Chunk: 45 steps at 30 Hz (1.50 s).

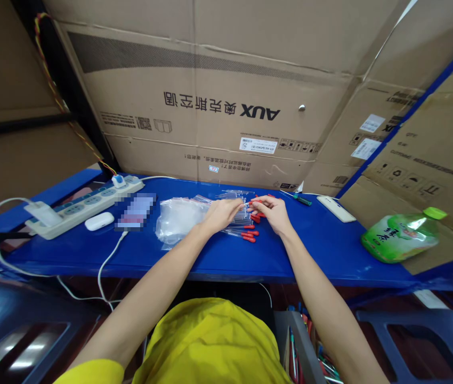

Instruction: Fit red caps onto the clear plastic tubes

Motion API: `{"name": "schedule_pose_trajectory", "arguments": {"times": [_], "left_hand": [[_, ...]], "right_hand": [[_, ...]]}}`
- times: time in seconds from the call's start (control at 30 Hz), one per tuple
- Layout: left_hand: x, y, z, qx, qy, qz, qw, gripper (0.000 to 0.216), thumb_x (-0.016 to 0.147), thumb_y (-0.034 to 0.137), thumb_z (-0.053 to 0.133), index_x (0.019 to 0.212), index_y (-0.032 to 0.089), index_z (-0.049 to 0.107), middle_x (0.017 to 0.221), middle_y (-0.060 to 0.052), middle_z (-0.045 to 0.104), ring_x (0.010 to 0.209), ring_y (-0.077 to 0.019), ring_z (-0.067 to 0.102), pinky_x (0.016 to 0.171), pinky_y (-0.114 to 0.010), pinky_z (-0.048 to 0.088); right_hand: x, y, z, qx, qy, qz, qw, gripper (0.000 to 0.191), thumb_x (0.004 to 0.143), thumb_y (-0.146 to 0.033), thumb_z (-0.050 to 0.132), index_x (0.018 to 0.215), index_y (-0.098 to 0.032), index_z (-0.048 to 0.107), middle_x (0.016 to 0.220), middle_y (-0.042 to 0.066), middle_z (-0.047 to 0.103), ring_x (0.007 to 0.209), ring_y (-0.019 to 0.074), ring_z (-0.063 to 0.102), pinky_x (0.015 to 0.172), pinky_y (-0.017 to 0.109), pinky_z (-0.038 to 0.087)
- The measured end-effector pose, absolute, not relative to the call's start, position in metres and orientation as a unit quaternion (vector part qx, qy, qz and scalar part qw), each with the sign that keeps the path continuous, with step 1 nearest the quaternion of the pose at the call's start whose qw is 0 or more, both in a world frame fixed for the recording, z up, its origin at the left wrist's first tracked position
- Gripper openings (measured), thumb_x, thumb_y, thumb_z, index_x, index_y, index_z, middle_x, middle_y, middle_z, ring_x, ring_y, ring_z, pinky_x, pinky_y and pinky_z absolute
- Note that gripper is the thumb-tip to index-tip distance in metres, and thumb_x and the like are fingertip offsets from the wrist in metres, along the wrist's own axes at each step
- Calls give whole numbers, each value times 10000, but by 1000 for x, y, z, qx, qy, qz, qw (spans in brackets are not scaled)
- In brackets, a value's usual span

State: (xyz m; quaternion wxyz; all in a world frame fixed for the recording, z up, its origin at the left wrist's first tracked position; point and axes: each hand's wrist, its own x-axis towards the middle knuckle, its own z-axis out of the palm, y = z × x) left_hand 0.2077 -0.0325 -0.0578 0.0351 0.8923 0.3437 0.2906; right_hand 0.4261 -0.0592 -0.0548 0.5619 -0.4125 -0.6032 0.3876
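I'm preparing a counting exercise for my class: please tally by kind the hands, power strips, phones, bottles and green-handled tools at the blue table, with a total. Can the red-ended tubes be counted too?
Hands: 2 (left hand, right hand)
Power strip: 1
Phone: 1
Bottle: 1
Green-handled tool: 1
Total: 6
Red-ended tubes: several, too overlapped to count; left out.

We see slender clear droppers (pixel 243 218) lying roughly side by side on the blue tabletop (pixel 326 245), red bulbs (pixel 249 239) toward the right; we hold another red bulb (pixel 251 204).
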Motion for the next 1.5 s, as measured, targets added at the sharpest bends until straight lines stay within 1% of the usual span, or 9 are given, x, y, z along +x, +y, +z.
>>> {"name": "schedule_pose_trajectory", "arguments": {"times": [0.23,0.4,0.53,0.7,0.8,0.9,1.0,1.17,1.5], "left_hand": [[207,-34,-57,899,330,286,32,384,1132,395,355,1027,229,685,988,-67,779,886,-222,740,696,-268,439],[207,-33,-58,900,328,285,32,374,1130,382,363,1023,228,687,979,-61,778,868,-209,736,691,-260,438],[208,-32,-58,897,335,287,29,378,1130,381,364,1030,218,690,979,-65,782,866,-207,736,688,-263,444],[208,-30,-57,886,323,332,26,384,1130,421,382,1093,230,713,1072,-55,786,963,-199,738,747,-261,480],[207,-30,-57,880,325,347,31,364,1119,445,420,1116,234,717,1117,-45,782,990,-193,733,769,-260,493],[207,-30,-57,877,334,344,44,372,1123,443,411,1115,237,721,1129,-40,781,1007,-195,730,784,-264,495],[207,-30,-57,882,327,335,52,391,1131,412,384,1103,227,727,1105,-48,779,1002,-202,727,783,-272,489],[206,-28,-58,888,286,354,65,379,1128,384,402,1085,204,733,1041,-68,762,953,-199,714,796,-276,480],[206,-27,-56,893,238,369,96,432,1135,388,372,1005,172,723,945,-85,726,868,-195,677,785,-283,467]], "right_hand": [[424,-60,-56,-412,-586,409,566,423,690,-563,914,894,-205,817,811,69,820,758,263,807,727,395,677],[424,-60,-56,-412,-587,419,557,435,688,-572,915,896,-202,821,783,64,817,738,261,805,739,404,682],[425,-60,-55,-411,-590,421,552,448,702,-572,908,941,-203,822,810,69,821,762,264,807,764,410,677],[427,-60,-54,-416,-591,405,560,463,705,-548,912,1005,-210,810,834,60,821,775,240,799,785,383,664],[428,-59,-54,-422,-593,399,558,456,693,-549,918,967,-203,800,840,59,817,761,224,790,780,365,657],[429,-58,-53,-424,-599,393,554,434,698,-560,911,907,-198,794,804,56,808,729,211,779,746,342,646],[429,-59,-53,-426,-602,384,556,427,705,-577,901,877,-200,794,782,56,803,708,208,771,729,341,640],[427,-61,-53,-428,-593,392,559,436,680,-579,915,865,-199,810,790,68,815,720,223,780,745,361,649],[425,-60,-55,-420,-574,411,570,429,651,-555,940,863,-200,828,800,77,825,742,254,802,753,391,667]]}}
